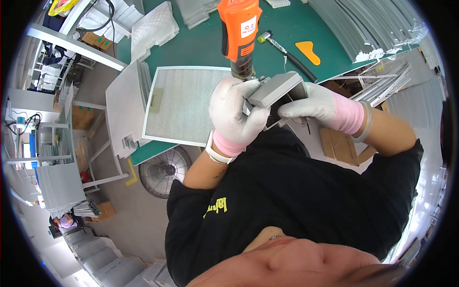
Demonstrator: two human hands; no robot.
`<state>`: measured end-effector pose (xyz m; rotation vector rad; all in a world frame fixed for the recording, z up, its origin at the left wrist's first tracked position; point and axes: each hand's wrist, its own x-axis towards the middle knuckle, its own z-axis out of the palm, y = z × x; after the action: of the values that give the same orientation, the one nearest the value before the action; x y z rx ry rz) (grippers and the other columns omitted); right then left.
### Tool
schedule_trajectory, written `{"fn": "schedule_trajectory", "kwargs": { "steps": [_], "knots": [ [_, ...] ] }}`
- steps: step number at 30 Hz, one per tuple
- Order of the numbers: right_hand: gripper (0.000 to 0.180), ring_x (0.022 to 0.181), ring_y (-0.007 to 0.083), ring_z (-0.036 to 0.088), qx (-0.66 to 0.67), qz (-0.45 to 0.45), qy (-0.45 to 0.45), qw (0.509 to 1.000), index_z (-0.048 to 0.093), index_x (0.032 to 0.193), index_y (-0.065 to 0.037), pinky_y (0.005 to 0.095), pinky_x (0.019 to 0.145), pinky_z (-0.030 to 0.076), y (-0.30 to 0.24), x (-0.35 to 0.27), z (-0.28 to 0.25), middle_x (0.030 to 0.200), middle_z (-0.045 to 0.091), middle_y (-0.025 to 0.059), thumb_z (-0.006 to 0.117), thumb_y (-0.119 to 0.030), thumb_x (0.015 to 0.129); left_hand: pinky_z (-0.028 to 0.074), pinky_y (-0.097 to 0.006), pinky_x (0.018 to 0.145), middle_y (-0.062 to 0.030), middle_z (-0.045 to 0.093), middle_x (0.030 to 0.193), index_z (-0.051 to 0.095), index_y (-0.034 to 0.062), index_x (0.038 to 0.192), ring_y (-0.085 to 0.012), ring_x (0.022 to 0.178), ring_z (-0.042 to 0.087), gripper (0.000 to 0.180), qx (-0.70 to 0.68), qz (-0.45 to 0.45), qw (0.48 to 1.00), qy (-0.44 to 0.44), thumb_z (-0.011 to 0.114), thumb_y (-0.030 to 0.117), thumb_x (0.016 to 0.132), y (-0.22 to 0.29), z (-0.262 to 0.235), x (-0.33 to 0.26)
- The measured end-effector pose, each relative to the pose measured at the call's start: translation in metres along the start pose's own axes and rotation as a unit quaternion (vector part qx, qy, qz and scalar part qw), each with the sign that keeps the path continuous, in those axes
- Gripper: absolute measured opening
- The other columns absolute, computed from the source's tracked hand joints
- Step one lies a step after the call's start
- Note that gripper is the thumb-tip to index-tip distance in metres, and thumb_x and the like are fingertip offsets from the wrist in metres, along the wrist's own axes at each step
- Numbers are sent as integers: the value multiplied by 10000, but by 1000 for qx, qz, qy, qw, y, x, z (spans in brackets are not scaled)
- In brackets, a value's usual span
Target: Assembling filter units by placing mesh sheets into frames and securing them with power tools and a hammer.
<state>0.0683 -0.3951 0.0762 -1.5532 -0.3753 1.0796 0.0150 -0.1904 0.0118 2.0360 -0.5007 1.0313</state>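
Between my hands, near the front edge of the green table (196, 48), is a grey box-shaped piece (278, 90) with a dark hollow side. My left hand (237, 111), in a white glove with a pink cuff, curls its fingers around the left side of this piece. On its right side my gloved right hand (319, 106) grips it, the thumb reaching over the hollow. Just beyond my left hand an orange power tool (243, 33) stands upright, its dark lower end close to the fingers. A framed mesh panel (189, 105) lies flat to the left.
A hammer (291, 56) and an orange scraper (308, 51) lie at the right. Stacked grey strips (356, 28) fill the far right; more mesh panels (125, 95) are stacked at the left. A floor fan (165, 171) and a cardboard box (338, 146) stand below the table.
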Motion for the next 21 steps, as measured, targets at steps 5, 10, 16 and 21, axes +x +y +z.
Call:
{"fn": "schedule_trajectory", "kwargs": {
  "steps": [5, 10, 16, 21],
  "knots": [
    [404, 701, 40, 547, 45, -70, 23, 996, 586, 1220, -34, 219, 585, 444, 12, -9, 15, 963, 709, -1, 701, -268, 911, 489, -395, 669, -141, 594, 862, 651, 28, 1027, -323, 740, 595, 343, -64, -55, 996, -26, 704, 85, 694, 9, -11, 4],
    [502, 1020, 101, 570, 67, -55, 16, 996, 523, 1339, -7, 280, 863, 501, 12, -4, 8, 1150, 629, 50, 716, -166, 904, 489, -387, 680, -137, 594, 863, 650, 20, 1037, -317, 754, 594, 328, -31, -23, 999, -11, 685, 119, 727, 9, -14, 11],
    [554, 1105, 121, 555, 98, -92, -26, 991, 468, 1416, 1, 314, 974, 472, 14, -4, 15, 1235, 601, 39, 686, -123, 922, 493, -391, 718, -159, 607, 921, 643, 2, 1045, -321, 795, 596, 312, -55, -42, 997, -25, 661, 136, 764, 8, -19, 10],
    [580, 1162, 139, 555, 151, -147, -46, 976, 453, 1400, 14, 324, 984, 482, 27, 2, 18, 1280, 587, 67, 725, -91, 898, 509, -382, 786, -165, 602, 978, 630, -18, 1069, -323, 869, 615, 401, -117, -47, 989, -71, 627, 144, 703, 1, -28, 16]
  ]
}}
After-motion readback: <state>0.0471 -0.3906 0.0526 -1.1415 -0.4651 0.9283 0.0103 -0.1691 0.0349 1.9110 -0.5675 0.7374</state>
